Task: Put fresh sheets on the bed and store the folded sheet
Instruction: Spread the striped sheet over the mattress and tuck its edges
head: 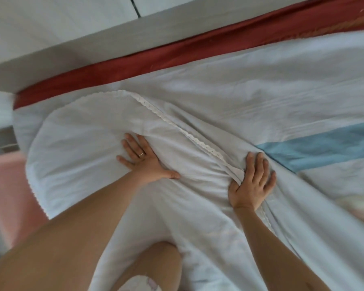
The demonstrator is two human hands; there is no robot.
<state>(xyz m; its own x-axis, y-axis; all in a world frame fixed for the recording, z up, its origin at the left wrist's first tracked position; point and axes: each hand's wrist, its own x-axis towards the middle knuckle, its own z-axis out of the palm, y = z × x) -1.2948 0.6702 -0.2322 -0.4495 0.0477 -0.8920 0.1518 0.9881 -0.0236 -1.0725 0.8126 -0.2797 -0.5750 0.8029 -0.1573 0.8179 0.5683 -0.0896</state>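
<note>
On white sheet (82,143) by lace edge (170,121), left hand (144,160), right hand (252,183) pressed flat, grip wide

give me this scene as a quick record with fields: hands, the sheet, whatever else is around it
left hand: pressed flat on the white sheet, fingers spread, ring on one finger
right hand: flat on the sheet beside the lace trim, fingers straight
white sheet: spread over the bed, rumpled, folds bunched between the hands
lace trim: runs diagonally along the sheet's edge toward the right hand
blue stripe: on the bedding past the right hand
red fabric: band along the bed's far edge
pink fabric: at the left, blurred
</note>
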